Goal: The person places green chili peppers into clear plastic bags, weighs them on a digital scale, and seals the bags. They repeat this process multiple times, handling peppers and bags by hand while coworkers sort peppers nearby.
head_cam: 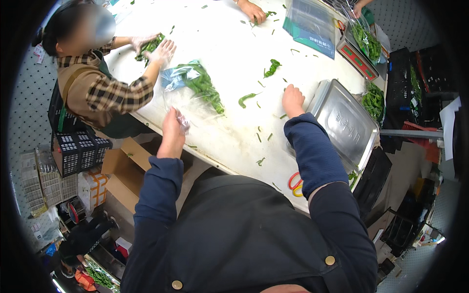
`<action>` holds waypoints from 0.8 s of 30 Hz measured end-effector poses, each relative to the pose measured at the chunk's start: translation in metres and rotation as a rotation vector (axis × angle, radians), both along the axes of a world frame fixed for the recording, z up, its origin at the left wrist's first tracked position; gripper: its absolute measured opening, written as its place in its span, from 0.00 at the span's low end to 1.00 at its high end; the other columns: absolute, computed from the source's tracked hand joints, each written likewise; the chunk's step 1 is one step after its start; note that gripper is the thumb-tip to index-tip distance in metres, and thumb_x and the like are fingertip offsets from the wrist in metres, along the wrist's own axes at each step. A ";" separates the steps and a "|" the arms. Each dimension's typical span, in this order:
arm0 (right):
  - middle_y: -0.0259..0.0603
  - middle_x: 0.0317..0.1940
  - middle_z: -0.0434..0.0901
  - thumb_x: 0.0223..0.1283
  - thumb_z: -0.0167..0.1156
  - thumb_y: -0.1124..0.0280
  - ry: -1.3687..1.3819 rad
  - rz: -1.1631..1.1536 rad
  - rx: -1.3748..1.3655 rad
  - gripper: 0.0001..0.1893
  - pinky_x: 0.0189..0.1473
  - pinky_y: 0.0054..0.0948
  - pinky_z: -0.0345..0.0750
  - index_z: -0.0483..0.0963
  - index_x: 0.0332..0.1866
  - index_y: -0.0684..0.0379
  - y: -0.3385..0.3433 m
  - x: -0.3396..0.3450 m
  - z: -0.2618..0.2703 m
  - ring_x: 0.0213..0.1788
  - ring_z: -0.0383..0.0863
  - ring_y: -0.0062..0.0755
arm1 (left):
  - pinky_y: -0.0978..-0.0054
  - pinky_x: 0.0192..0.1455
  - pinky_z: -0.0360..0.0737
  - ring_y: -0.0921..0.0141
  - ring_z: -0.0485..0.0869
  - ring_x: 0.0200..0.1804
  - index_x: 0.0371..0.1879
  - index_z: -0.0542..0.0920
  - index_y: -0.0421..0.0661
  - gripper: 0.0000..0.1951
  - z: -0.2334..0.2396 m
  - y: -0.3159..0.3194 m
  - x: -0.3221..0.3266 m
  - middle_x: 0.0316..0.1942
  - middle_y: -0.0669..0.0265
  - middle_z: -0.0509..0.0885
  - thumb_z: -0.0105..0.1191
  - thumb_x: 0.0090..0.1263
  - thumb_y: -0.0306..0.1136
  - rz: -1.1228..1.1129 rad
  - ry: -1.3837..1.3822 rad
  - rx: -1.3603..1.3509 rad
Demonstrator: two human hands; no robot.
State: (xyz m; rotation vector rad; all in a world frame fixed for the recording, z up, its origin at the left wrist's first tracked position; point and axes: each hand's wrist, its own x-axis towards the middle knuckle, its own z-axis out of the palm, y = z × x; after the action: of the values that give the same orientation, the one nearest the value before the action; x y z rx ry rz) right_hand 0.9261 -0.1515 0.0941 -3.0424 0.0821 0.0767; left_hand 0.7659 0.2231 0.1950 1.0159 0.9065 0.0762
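Note:
My left hand [173,130] grips the gathered end of a clear plastic bag [199,86] at the table's near edge. Green peppers [207,91] fill the far part of the bag, which looks blurred and has a blue printed panel. Further right, my right hand [293,100] is curled into a fist over the white table [234,146]; no object shows in it. A loose curved green pepper [246,100] lies between my hands, and another pepper [272,68] lies just beyond the right one. Bits of stem are scattered around them.
An upturned metal tray [348,122] sits right of my right forearm, with scissors [295,184] nearer me. A co-worker's gloved hands [159,51] handle peppers at left. Flat printed bags [311,27] and a scale [357,58] with bagged peppers stand far right. A cardboard box [122,183] is below left.

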 end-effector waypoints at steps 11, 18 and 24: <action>0.52 0.44 0.76 0.53 0.63 0.74 -0.049 0.444 0.101 0.17 0.49 0.46 0.76 0.67 0.46 0.61 0.047 0.074 0.031 0.43 0.81 0.52 | 0.56 0.70 0.58 0.55 0.63 0.69 0.71 0.66 0.51 0.42 0.039 -0.017 -0.049 0.68 0.55 0.65 0.70 0.54 0.39 -0.996 -0.059 1.755; 0.44 0.40 0.72 0.47 0.61 0.82 -0.070 0.936 0.253 0.22 0.52 0.34 0.75 0.73 0.51 0.57 0.098 -0.009 0.023 0.43 0.77 0.44 | 0.63 0.47 0.69 0.61 0.74 0.45 0.34 0.79 0.50 0.10 0.001 0.003 -0.006 0.38 0.65 0.73 0.59 0.52 0.25 -0.945 -0.260 1.785; 0.42 0.36 0.80 0.50 0.59 0.81 0.414 0.457 0.591 0.19 0.43 0.31 0.77 0.75 0.50 0.55 0.107 -0.021 0.047 0.39 0.81 0.33 | 0.65 0.35 0.69 0.62 0.72 0.34 0.29 0.75 0.50 0.08 0.010 -0.003 0.012 0.30 0.65 0.69 0.63 0.56 0.28 -0.801 -0.429 1.715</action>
State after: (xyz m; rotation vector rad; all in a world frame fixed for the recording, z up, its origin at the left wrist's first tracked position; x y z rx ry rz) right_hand 0.9056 -0.0443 0.1411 -2.3543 -0.5099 0.6361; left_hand 0.7776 0.2206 0.2051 2.7276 -0.2546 0.4134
